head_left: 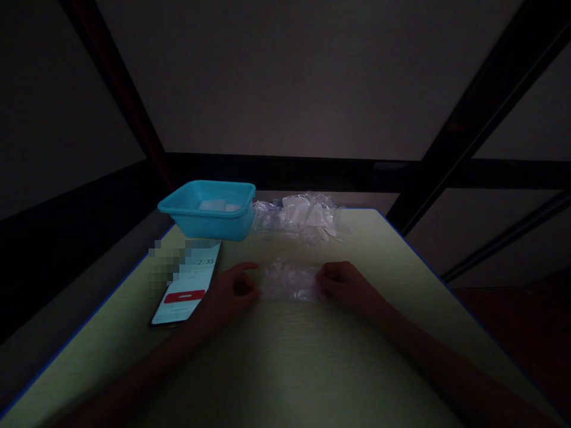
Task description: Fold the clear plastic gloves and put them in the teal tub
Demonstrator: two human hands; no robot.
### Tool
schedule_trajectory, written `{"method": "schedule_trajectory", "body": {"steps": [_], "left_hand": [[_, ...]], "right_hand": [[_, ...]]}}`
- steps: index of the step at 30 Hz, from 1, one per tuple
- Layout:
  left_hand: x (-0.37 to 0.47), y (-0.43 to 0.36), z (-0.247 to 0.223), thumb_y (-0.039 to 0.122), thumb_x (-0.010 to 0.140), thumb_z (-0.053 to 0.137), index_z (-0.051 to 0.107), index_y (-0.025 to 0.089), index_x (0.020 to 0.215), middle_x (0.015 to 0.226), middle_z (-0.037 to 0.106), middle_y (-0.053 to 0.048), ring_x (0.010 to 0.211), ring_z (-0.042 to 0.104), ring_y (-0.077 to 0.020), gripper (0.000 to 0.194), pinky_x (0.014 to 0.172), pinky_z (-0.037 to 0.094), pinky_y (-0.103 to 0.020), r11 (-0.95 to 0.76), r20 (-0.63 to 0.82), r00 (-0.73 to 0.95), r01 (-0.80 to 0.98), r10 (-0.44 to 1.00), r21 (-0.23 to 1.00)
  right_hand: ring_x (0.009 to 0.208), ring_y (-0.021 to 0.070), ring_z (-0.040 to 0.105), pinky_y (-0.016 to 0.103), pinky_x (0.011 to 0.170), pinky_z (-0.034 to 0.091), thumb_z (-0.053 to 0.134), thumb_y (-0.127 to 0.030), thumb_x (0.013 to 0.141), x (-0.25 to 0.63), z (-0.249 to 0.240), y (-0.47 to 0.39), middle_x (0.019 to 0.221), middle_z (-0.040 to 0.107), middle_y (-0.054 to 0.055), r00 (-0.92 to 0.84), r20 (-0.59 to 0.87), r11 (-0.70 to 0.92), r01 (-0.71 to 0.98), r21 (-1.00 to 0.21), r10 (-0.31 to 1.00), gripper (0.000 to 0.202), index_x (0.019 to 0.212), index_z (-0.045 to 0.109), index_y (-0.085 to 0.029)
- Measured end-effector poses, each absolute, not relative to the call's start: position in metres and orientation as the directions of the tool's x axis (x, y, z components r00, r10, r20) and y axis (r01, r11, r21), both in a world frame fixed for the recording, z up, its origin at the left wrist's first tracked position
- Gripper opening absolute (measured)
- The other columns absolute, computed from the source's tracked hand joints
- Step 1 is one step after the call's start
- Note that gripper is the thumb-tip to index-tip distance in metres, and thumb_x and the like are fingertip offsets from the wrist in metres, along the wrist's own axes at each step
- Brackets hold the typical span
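A crinkled clear plastic bag [292, 282] lies flat on the table between my two hands. My right hand [343, 282] pinches its right edge, fingers closed together. At its left end, my left hand [234, 289] is curved, with the index finger stretched out and apart from the thumb. The thumb side sits at or against the bag's left edge; in the dim light I cannot tell whether it touches. What is inside the bag, if anything, is too dark to make out.
A light-topped table [307, 362] has a blue edge. Left of my left hand lies a lit phone [190, 291]. A blue plastic basin [209, 223] with whitish things inside stands at the back left. Beside it is a pile of clear plastic bags [307, 214], against a wall.
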State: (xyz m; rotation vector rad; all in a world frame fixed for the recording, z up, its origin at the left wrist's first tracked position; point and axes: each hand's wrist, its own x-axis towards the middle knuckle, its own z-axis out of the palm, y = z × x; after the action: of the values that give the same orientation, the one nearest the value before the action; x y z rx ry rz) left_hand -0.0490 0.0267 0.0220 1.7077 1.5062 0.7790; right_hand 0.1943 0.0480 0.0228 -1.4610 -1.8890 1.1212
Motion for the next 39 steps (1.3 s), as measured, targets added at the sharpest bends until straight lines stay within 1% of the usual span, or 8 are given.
{"method": "schedule_trajectory", "body": {"steps": [5,8,11,18,21,24,31,39], "left_hand": [[-0.050,0.030,0.019,0.022,0.062,0.057,0.052,0.013,0.108,0.061,0.059,0.004,0.060,0.059,-0.0177,0.047,0.058,0.046,-0.029,-0.073,0.004,0.120,0.573,0.993,0.816],[-0.049,0.029,0.018,0.021,0.062,0.056,0.050,0.014,0.110,0.061,0.057,0.005,0.058,0.056,-0.0160,0.049,0.056,0.044,-0.027,-0.069,-0.010,0.138,0.559,0.990,0.827],[-0.048,0.026,0.017,0.021,0.061,0.056,0.048,0.013,0.112,0.059,0.056,0.006,0.055,0.053,-0.0147,0.052,0.054,0.042,-0.026,-0.053,-0.042,0.160,0.545,0.986,0.837],[-0.050,0.027,0.025,0.020,0.058,0.061,0.047,0.014,0.115,0.058,0.055,0.007,0.054,0.054,-0.0140,0.059,0.050,0.040,-0.023,-0.024,-0.120,0.248,0.510,0.961,0.860],[-0.046,0.043,0.026,0.018,0.058,0.060,0.052,0.016,0.098,0.064,0.058,0.005,0.058,0.057,-0.0143,0.041,0.054,0.043,-0.024,-0.049,-0.045,0.171,0.505,0.984,0.862],[-0.035,0.062,0.020,0.014,0.061,0.057,0.052,0.017,0.087,0.058,0.055,0.007,0.056,0.055,-0.0130,0.027,0.053,0.041,-0.023,-0.065,0.004,0.119,0.520,0.993,0.852],[-0.013,0.075,0.004,0.009,0.064,0.056,0.051,0.016,0.092,0.051,0.049,0.010,0.050,0.051,-0.0118,0.030,0.049,0.036,-0.021,-0.097,0.089,0.040,0.530,0.995,0.843],[-0.017,0.070,0.005,0.004,0.065,0.051,0.047,0.013,0.103,0.051,0.046,0.011,0.049,0.049,-0.0105,0.039,0.050,0.037,-0.020,-0.132,0.104,0.082,0.508,0.991,0.851]], "right_hand": [[0.042,0.0108,0.049,0.019,0.043,0.032,0.044,-0.010,0.066,0.191,0.020,0.046,0.045,0.053,-0.004,-0.255,-0.065,0.081,0.524,-0.848,0.965,0.011,0.068,0.052,-0.017],[0.042,0.0112,0.049,0.019,0.042,0.032,0.046,-0.010,0.065,0.190,0.022,0.043,0.046,0.054,-0.005,-0.236,-0.067,0.059,0.489,-0.870,0.969,0.023,0.085,0.053,-0.015],[0.042,0.0108,0.048,0.019,0.042,0.033,0.047,-0.010,0.064,0.191,0.024,0.041,0.046,0.052,-0.007,-0.249,-0.085,0.041,0.464,-0.885,0.965,0.029,0.093,0.050,-0.015],[0.043,0.0105,0.048,0.019,0.044,0.034,0.049,-0.010,0.066,0.196,0.022,0.041,0.046,0.050,-0.009,-0.279,-0.071,0.076,0.482,-0.873,0.958,0.031,0.097,0.048,-0.015],[0.043,0.0110,0.049,0.020,0.044,0.035,0.049,-0.011,0.068,0.197,0.021,0.041,0.047,0.052,-0.009,-0.304,-0.054,0.104,0.479,-0.871,0.951,0.031,0.098,0.048,-0.015],[0.044,0.0113,0.049,0.020,0.045,0.037,0.048,-0.011,0.069,0.196,0.021,0.041,0.047,0.052,-0.009,-0.314,-0.042,0.124,0.491,-0.862,0.948,0.030,0.098,0.046,-0.016],[0.043,0.0102,0.048,0.020,0.043,0.034,0.046,-0.009,0.070,0.196,0.021,0.040,0.049,0.050,-0.009,-0.321,-0.020,0.155,0.508,-0.847,0.947,0.030,0.099,0.044,-0.017],[0.043,0.0116,0.049,0.021,0.043,0.035,0.046,-0.011,0.069,0.194,0.020,0.039,0.050,0.051,-0.007,-0.283,0.001,0.163,0.550,-0.819,0.959,0.030,0.099,0.046,-0.016]]}}
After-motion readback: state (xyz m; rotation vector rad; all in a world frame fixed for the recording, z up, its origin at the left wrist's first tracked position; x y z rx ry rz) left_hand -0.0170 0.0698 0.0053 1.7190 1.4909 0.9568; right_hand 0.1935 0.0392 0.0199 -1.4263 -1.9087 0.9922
